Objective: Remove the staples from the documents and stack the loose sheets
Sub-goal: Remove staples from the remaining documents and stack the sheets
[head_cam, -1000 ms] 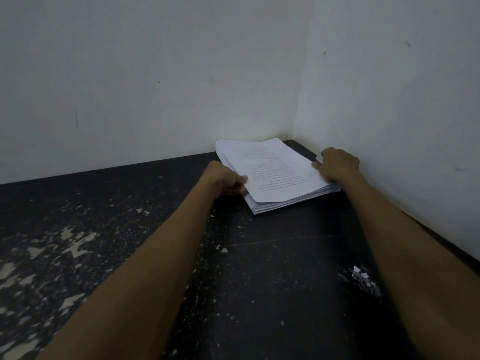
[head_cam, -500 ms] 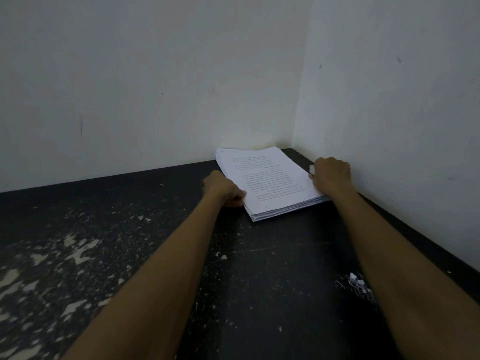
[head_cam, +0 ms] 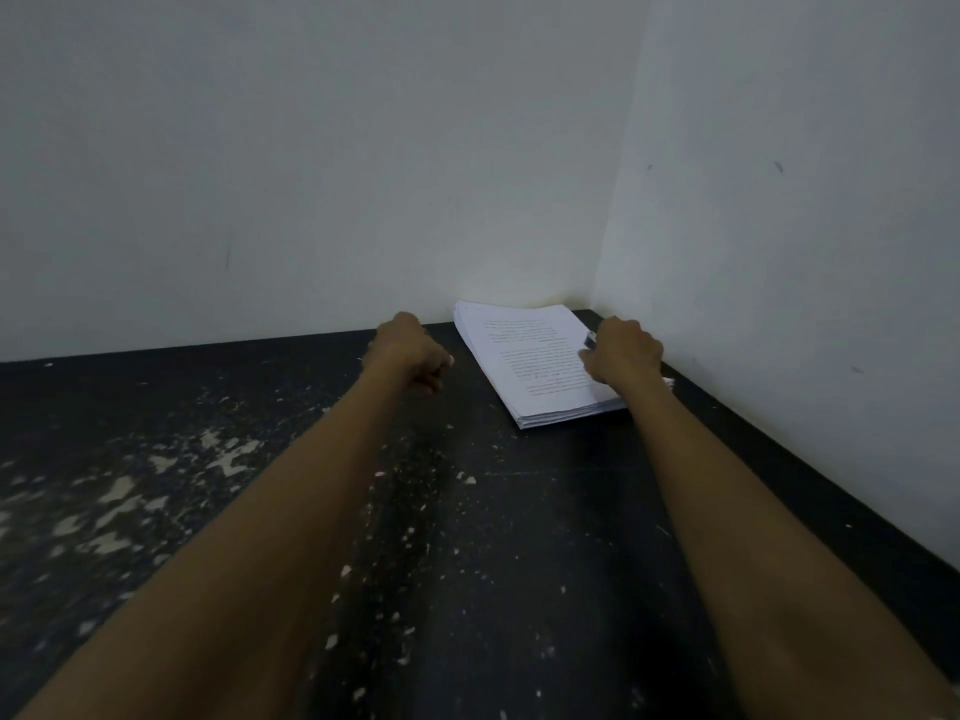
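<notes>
While steadying white printed paper stack (head_cam: pixel 535 366) in black speckled table's (head_cam: pixel 519 511) 1 o'clock corner, press flat with right hand (head_cam: pixel 626 356), curled round small dark object (head_cam: pixel 590 339); bring left hand (head_cam: pixel 415 356), fisted empty at stack's 9 o'clock, in to square edges

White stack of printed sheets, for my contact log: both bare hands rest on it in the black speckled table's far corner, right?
No. Only the right hand, gripping a small bluish object, rests on the white stack of printed sheets; the left hand is curled beside it, apart from the paper. It lies in the far corner of the black speckled table. The head view shows this.
</notes>
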